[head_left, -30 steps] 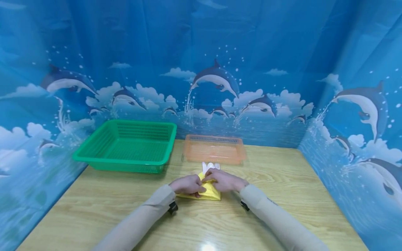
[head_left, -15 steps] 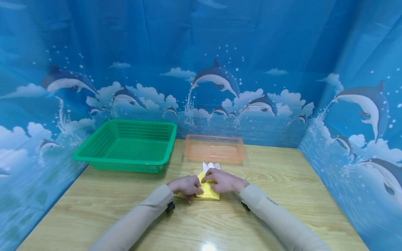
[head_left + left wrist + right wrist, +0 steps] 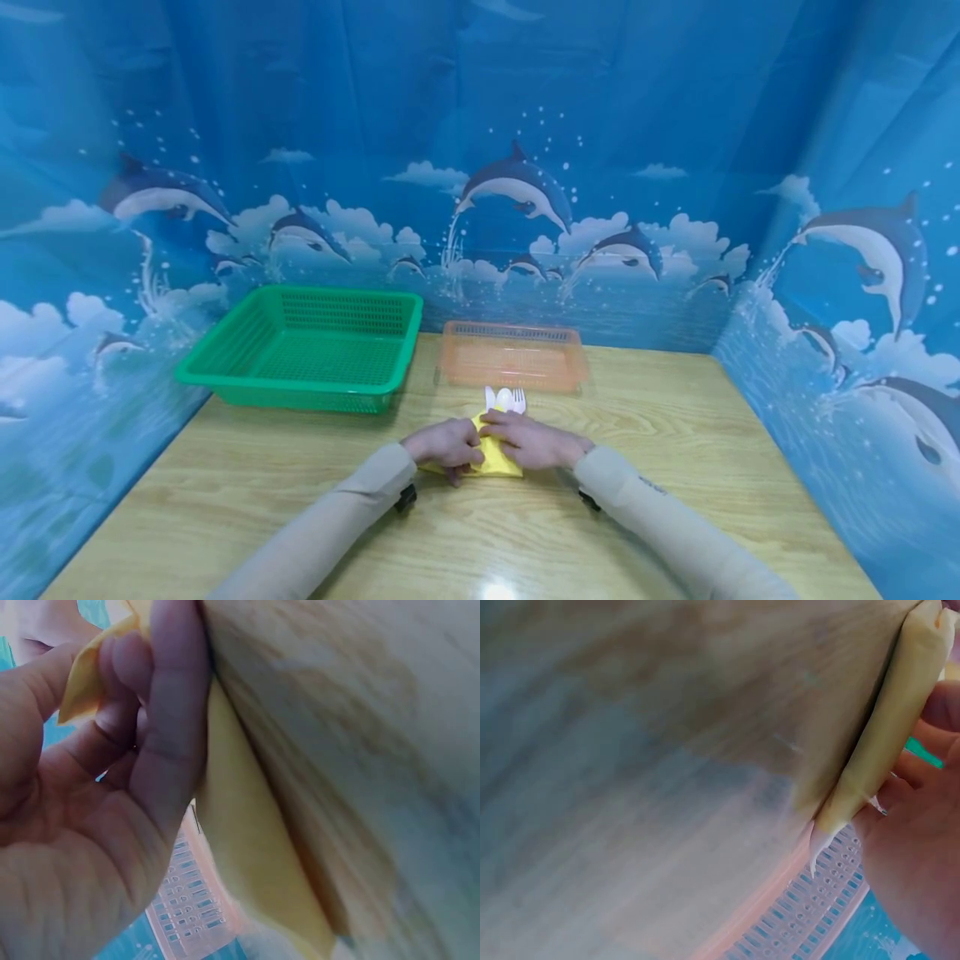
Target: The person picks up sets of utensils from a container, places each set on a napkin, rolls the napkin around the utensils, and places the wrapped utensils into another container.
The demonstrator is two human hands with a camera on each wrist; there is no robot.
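Note:
A yellow napkin [image 3: 497, 458] lies folded on the table around a white plastic knife [image 3: 490, 397], spoon [image 3: 505, 400] and fork [image 3: 519, 402], whose upper ends stick out at its far side. My left hand [image 3: 448, 443] is at the napkin's left side. In the left wrist view, a napkin corner [image 3: 84, 682] is pinched between its thumb and fingers. My right hand [image 3: 536, 440] rests over the right part of the napkin, fingers laid across its top. The right wrist view shows the rolled napkin edge [image 3: 889, 712] beside those fingers, whose tips are partly hidden.
A large green basket [image 3: 300, 387] stands at the back left of the wooden table [image 3: 675, 467]. Just beyond the cutlery sits a shallow orange-pink basket [image 3: 513, 382]. A blue dolphin-print curtain [image 3: 480, 100] encloses the back and sides.
My left hand has shifted slightly left, fingers moving along the napkin. My right hand's fingers have flattened across its top, and more of the cutlery shows. The baskets stay in place.

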